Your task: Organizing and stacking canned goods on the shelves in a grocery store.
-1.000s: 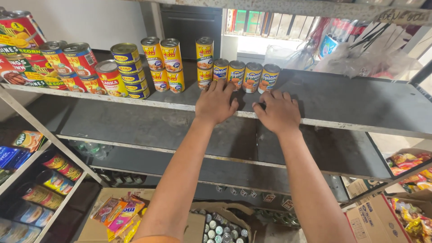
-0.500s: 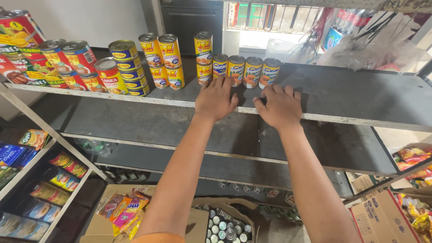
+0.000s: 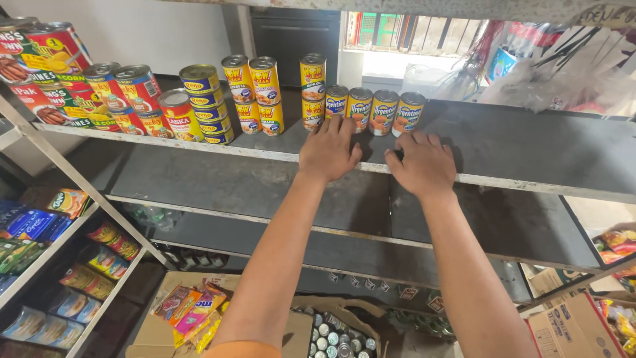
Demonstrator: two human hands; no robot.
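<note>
Taking the row of four yellow tins (image 3: 375, 110) as the landmark: to its right the grey shelf (image 3: 530, 142) lies bare up to the plastic bags (image 3: 563, 73) at the back, so a hand could pass there. To its left, stacked yellow cans (image 3: 258, 93) and red cans (image 3: 99, 93) crowd the board (narrow gaps only). In front of the row, the left hand (image 3: 328, 151) and right hand (image 3: 424, 162) rest flat, filling the front edge.

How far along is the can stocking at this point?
Done: a row of four yellow cans stands on the top shelf, beside taller stacks. In hand: nothing; left hand and right hand lie flat before the row. Left: more cans show in the open box below.
</note>
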